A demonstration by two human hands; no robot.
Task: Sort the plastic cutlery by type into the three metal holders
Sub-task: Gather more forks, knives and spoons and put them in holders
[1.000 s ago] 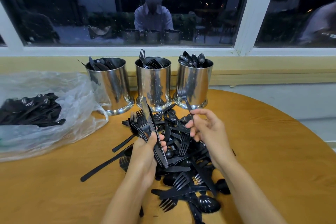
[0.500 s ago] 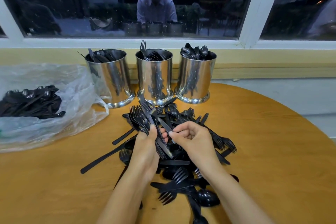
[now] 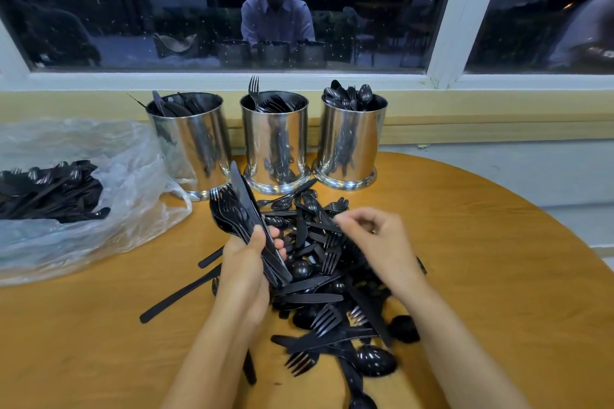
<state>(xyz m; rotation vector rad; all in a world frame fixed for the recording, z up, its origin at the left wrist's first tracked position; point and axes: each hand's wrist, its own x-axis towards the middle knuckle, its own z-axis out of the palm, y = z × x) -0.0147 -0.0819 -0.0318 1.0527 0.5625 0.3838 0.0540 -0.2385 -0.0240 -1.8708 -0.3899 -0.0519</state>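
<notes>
Three cylindrical metal holders (image 3: 274, 143) stand upper centre (knives, forks, spoons). Mid-frame, the left hand (image 3: 244, 272) clasps a bundle of black plastic forks and knives (image 3: 239, 209); the blurred right hand (image 3: 372, 239) curls above the black cutlery pile (image 3: 315, 297), grasp unclear.

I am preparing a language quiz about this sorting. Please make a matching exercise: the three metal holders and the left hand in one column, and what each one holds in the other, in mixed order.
Column 1
1. left holder
2. middle holder
3. right holder
4. left hand

Column 2
a. spoons
b. bundle of forks with a knife
c. knives
d. forks

Pairs: 1-c, 2-d, 3-a, 4-b
</notes>
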